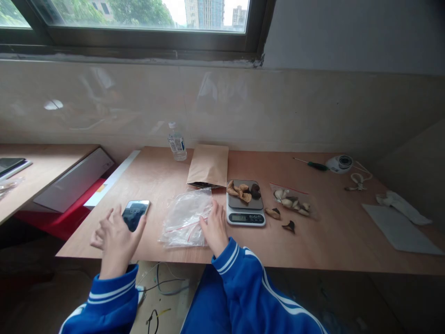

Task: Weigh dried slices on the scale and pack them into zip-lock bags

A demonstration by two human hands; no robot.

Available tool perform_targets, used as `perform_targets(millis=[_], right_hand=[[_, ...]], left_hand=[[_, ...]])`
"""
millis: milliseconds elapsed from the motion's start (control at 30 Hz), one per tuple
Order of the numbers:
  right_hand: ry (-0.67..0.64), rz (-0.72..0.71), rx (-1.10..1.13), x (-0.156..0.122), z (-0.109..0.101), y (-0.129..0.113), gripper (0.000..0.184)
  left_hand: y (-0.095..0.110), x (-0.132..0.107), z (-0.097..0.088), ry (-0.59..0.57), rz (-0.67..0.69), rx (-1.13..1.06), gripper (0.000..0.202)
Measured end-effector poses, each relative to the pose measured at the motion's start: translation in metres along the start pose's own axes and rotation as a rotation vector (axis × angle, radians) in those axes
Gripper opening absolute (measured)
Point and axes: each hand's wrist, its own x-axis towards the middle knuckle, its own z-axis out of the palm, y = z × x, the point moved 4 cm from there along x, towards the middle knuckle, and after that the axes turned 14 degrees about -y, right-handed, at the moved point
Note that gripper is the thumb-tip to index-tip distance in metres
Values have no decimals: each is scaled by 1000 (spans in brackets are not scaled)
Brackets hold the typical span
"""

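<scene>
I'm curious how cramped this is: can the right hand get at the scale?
Probably yes: the right hand, at the plastic bags, is beside the scale, with nothing standing between them.

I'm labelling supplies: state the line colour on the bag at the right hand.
The line on the clear bag is red; best view: head.

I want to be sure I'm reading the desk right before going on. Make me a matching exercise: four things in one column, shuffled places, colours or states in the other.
Things:
1. phone
2. plastic bags
3. scale
4. screwdriver

Descriptions:
A. bears brown dried pieces
B. green handle, toward the back of the desk
C. see-through, partly covered by the right hand
D. dark screen, partly hidden by the left hand

Pairs: 1-D, 2-C, 3-A, 4-B
</scene>
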Motion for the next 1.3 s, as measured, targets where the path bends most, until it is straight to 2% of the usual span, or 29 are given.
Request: perform_targets(millis=[67, 133, 167, 233, 400, 533, 633, 767, 900, 1000, 1167, 1233, 1300], right_hand=[[25, -2, 106, -2, -2, 3, 51], [47, -3, 239, -2, -4, 5, 49], [49, 1, 313, -2, -5, 6, 46], [22, 14, 471, -1, -6, 7, 40], [-37, -17, 815, -3, -13, 3, 29], [-8, -40, 966, -8, -21, -2, 29], [-36, -25, 1068, -10, -23, -6, 34], [-110, -22, 1156, -13, -23, -6, 35], [-138, -58, 1061, -21, -21, -2, 29], [-102, -110, 940, -30, -24, -2, 25], [-57, -127, 866, -39, -40, -5, 18], [-45, -110, 795, -39, -50, -1, 17], [33, -50, 733, -39, -64, 8, 17]], left_hand=[[29, -19, 2, 8, 361, -104, 59], [56, -38, 18, -202, 728, -159, 45], [65, -44, 26, -268, 802, -170, 43], [75, -49, 40, -306, 861, -169, 38], [78, -47, 58, -335, 858, -197, 29], [85, -53, 57, -250, 870, -300, 30], [96, -60, 55, -175, 851, -429, 31], [106, -63, 57, -181, 778, -572, 19], [107, -64, 55, -236, 677, -734, 20], [106, -70, 50, -258, 569, -880, 23], [112, -88, 46, -391, 501, -1113, 25], [115, -94, 44, -408, 522, -1084, 24], [116, -98, 39, -360, 529, -972, 22]])
